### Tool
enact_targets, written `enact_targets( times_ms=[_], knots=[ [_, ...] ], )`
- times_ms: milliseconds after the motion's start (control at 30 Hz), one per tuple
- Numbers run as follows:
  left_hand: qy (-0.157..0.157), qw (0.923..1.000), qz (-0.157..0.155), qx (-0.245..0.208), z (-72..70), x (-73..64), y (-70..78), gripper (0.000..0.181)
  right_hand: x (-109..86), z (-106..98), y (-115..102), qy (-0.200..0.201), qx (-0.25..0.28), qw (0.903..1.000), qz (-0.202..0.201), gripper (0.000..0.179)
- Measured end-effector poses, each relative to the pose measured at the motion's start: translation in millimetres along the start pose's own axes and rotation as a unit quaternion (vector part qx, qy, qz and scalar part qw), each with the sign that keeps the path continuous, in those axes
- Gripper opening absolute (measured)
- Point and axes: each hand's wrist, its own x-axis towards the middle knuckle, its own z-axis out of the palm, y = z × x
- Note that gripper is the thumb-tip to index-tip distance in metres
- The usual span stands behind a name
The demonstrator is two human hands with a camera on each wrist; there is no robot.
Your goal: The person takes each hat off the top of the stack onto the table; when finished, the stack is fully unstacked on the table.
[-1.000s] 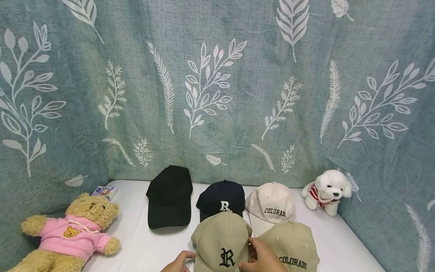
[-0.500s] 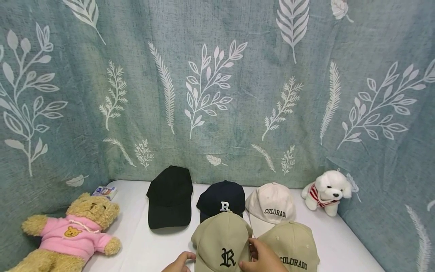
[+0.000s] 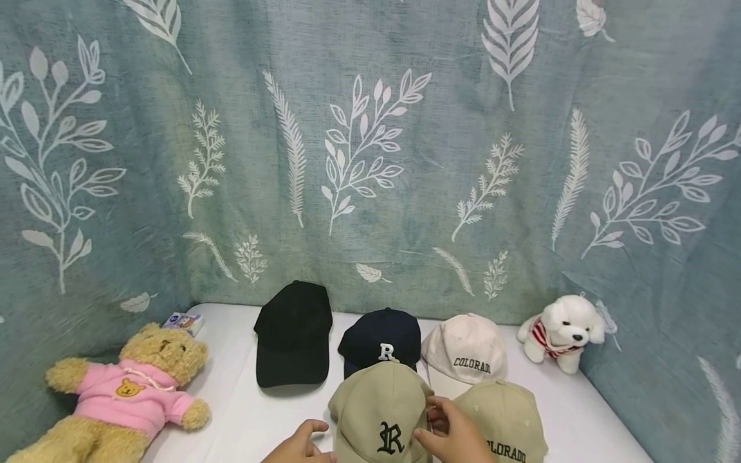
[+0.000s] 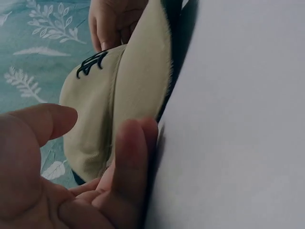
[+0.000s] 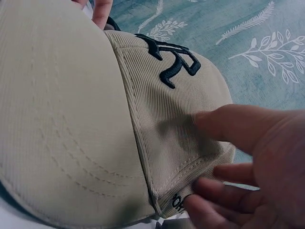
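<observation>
A khaki cap [image 3: 379, 402] with a black gothic R faces forward at the front of the white table. To its left, my left hand [image 3: 303, 444] has thumb and fingers spread apart; in the left wrist view its fingertips [image 4: 131, 138] lie close to the brim, and contact is unclear. My right hand [image 3: 457, 434] is at the cap's right side, thumb [image 5: 224, 121] over the crown and the other fingers loosely bent below it. Whether that thumb touches the fabric is hard to tell. A second khaki cap [image 3: 503, 411], lettered COLORADO, is partly hidden behind the right hand.
Behind stand a black cap [image 3: 294, 337], a navy cap [image 3: 384, 331] and a cream COLORADO cap [image 3: 469, 344]. A teddy bear [image 3: 127, 392] in pink lies left, near a small packet [image 3: 185, 321]. A white toy dog [image 3: 567, 328] sits back right. Leaf-patterned curtains [image 3: 370, 193] enclose the table.
The left hand has drawn slightly left, away from the khaki R cap. My right hand's fingers have loosened a little at its side. The view has shifted slightly; the caps stay in place.
</observation>
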Motion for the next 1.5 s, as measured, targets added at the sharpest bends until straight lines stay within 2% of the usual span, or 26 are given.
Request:
enact_targets(
  times_ms=[67,133,200,300,400,500,667,867,1033,1100,1300,1400,1500],
  knots=[
    [0.014,0.9997,-0.020,0.007,-6.2,-1.1,4.6,0.056,-1.1,1,-4,0.026,0.019,0.9995,0.004,0.060],
    [0.027,0.9992,-0.027,0.004,-12.5,-2.3,8.2,0.053,-2.0,3,-8,0.056,0.032,0.9979,0.003,0.057],
    [0.041,0.9984,-0.036,-0.013,-18.8,-3.7,11.3,0.054,-2.3,5,-14,0.081,0.042,0.9958,0.000,0.053],
    [0.079,0.9948,-0.056,-0.032,-28.4,-5.5,15.1,0.056,-1.6,8,-24,0.111,0.056,0.9922,-0.009,0.048],
    [0.134,0.9866,-0.077,-0.053,-38.7,-5.5,19.2,0.054,1.4,9,-35,0.134,0.056,0.9892,-0.019,0.041],
    [0.188,0.9759,-0.091,-0.063,-50.9,-4.1,22.9,0.049,6.1,8,-46,0.140,0.034,0.9889,-0.036,0.037],
    [0.247,0.9605,-0.106,-0.071,-72.3,-0.1,25.6,0.049,18.0,6,-67,0.129,0.018,0.9892,-0.068,0.035],
    [0.266,0.9565,-0.103,-0.062,-95.3,6.2,20.8,0.052,40.4,10,-94,0.104,0.009,0.9912,-0.081,0.032],
    [0.277,0.9525,-0.096,-0.083,-110.7,14.8,14.2,0.056,68.0,15,-104,0.069,-0.022,0.9940,-0.082,0.034],
    [0.275,0.9516,-0.095,-0.100,-112.7,18.6,12.8,0.056,77.9,17,-107,0.050,-0.034,0.9955,-0.073,0.035],
    [0.270,0.9484,-0.109,-0.126,-112.7,27.7,9.3,0.058,102.9,28,-118,-0.016,-0.025,0.9989,-0.037,0.040],
    [0.274,0.9466,-0.111,-0.129,-111.9,30.7,6.9,0.060,112.3,36,-124,-0.037,-0.021,0.9985,-0.033,0.040],
    [0.278,0.9461,-0.109,-0.125,-112.2,32.7,4.9,0.062,122.5,47,-130,-0.045,-0.042,0.9973,-0.039,0.040]
  ],
)
